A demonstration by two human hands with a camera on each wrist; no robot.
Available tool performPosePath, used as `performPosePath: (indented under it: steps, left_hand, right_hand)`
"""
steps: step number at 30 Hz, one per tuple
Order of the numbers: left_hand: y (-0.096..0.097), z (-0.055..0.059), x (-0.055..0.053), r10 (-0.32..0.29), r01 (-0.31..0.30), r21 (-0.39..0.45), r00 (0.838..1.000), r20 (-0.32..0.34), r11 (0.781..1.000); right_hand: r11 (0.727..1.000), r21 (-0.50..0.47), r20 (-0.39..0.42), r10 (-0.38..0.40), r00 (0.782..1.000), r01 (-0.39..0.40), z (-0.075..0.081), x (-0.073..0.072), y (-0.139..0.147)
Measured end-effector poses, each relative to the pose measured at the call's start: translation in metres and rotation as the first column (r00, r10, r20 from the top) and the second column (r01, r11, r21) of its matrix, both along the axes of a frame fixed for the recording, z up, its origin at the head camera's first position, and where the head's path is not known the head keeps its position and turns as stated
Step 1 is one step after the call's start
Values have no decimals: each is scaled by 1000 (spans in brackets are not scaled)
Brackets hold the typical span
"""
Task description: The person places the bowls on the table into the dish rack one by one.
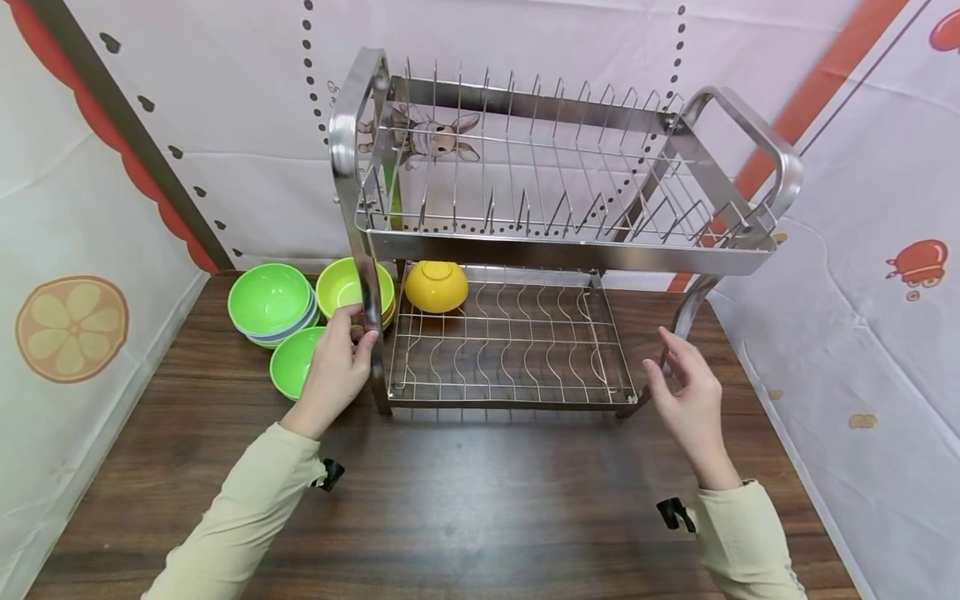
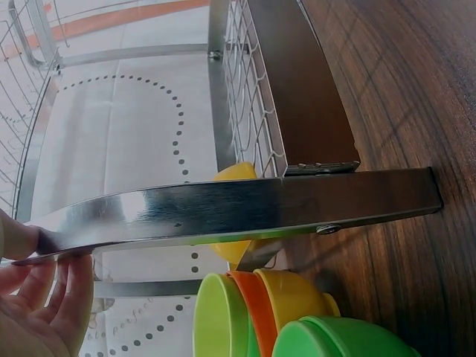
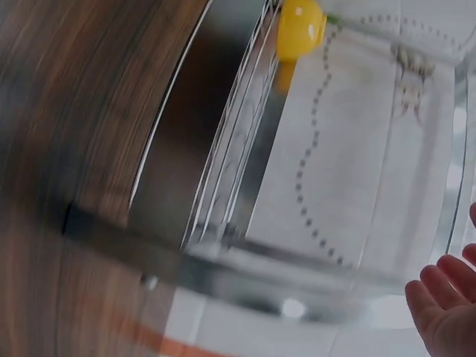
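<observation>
A two-tier metal dish rack (image 1: 570, 252) stands on the table. My left hand (image 1: 335, 367) pinches its left front leg (image 2: 193, 208), the thumb on one side and the fingers on the other. Beside the right front leg (image 1: 693, 300), my right hand (image 1: 692, 400) has its thumb and fingers spread, with nothing between them. In the right wrist view its fingers (image 3: 446, 286) appear apart from the blurred leg. A yellow bowl (image 1: 437, 287) rests with its base showing on the lower tier, at the back left.
Left of the rack are stacked green bowls (image 1: 270, 298), a lime bowl (image 1: 341, 283) nested over orange and yellow ones, and another green bowl (image 1: 292, 362) nearer the front. Printed cloth (image 1: 847, 250) surrounds the brown wooden table (image 1: 480, 500).
</observation>
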State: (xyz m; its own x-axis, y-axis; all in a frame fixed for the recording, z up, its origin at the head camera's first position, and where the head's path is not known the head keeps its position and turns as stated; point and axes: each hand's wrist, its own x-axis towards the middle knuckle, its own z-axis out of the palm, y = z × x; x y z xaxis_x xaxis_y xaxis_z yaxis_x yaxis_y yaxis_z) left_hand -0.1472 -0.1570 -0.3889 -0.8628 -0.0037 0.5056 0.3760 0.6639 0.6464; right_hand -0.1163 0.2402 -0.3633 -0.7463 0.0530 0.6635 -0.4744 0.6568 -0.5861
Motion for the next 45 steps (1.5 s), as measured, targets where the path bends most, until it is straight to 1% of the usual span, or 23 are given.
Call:
performPosePath:
  steps: [3, 5, 7, 11, 14, 17, 21, 28, 36, 41, 45]
  left_hand:
    - [0, 0, 0, -2, 2, 4, 1000, 3, 1000]
    - [0, 0, 0, -3, 3, 6, 1000, 5, 1000]
    - [0, 0, 0, -4, 4, 7, 1000, 3, 1000]
    - [0, 0, 0, -4, 4, 3, 1000, 3, 1000]
    - [0, 0, 0, -4, 4, 1, 1000, 11, 1000]
    - [1, 0, 0, -5, 5, 2, 1000, 18, 1000]
    - [0, 1, 0, -6, 6, 2, 1000, 16, 1000]
    - [0, 2, 1, -1, 0, 4, 1000, 20, 1000]
    - [-1, 0, 1, -17, 17, 4, 1000, 2, 1000]
    - [-2, 2, 1, -30, 30, 10, 999, 16, 1000]
    - [-6, 4, 1, -51, 51, 6, 998, 39, 999]
  right_hand:
    - [997, -47, 2, -62, 998, 62, 7, 3, 4]
    - [993, -81, 21, -90, 996, 91, 9, 4, 6]
    - [988, -109, 43, -104, 994, 109, 5, 1, 12]
    - [983, -147, 76, -103, 992, 113, -12, -9, 26]
    - [981, -146, 97, -114, 989, 127, -22, -17, 34]
    - [980, -126, 122, -140, 983, 155, -26, -22, 36]
    - [976, -106, 159, -172, 972, 190, -28, -26, 36]
    - [972, -123, 197, -175, 965, 201, -28, -28, 35]
    - [968, -120, 198, -194, 961, 220, -31, -31, 37]
    - [966, -121, 189, -202, 961, 227, -32, -32, 37]
    - [966, -120, 188, -204, 961, 228, -32, -32, 37]
